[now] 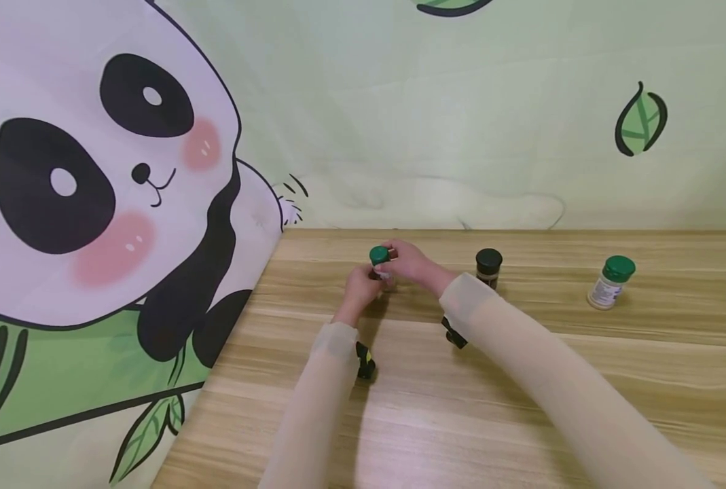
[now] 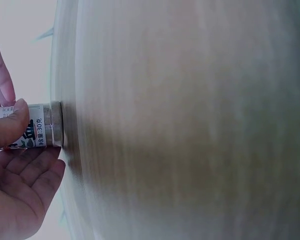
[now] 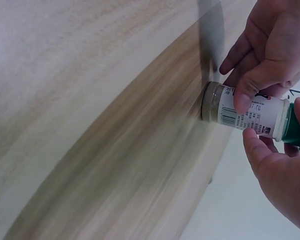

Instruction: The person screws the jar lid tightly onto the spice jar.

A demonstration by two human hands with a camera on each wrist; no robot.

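Note:
A small spice jar (image 3: 262,117) with a green lid (image 1: 379,254) and a white printed label stands near the table's back edge, between both hands. The left hand (image 1: 361,288) holds its lower body, thumb across the label, as the left wrist view shows. From the other side the right hand (image 1: 414,263) grips it at the top, with thumb and fingers around the lid. Greyish-brown contents show through the jar's clear base (image 2: 52,125), close to the wood.
A black-lidded jar (image 1: 488,263) stands right of the hands, partly behind the right sleeve. Farther right is another green-lidded jar (image 1: 610,282) with a white label. The wooden table (image 1: 411,407) meets a panda-printed backdrop (image 1: 399,136) at the back and left.

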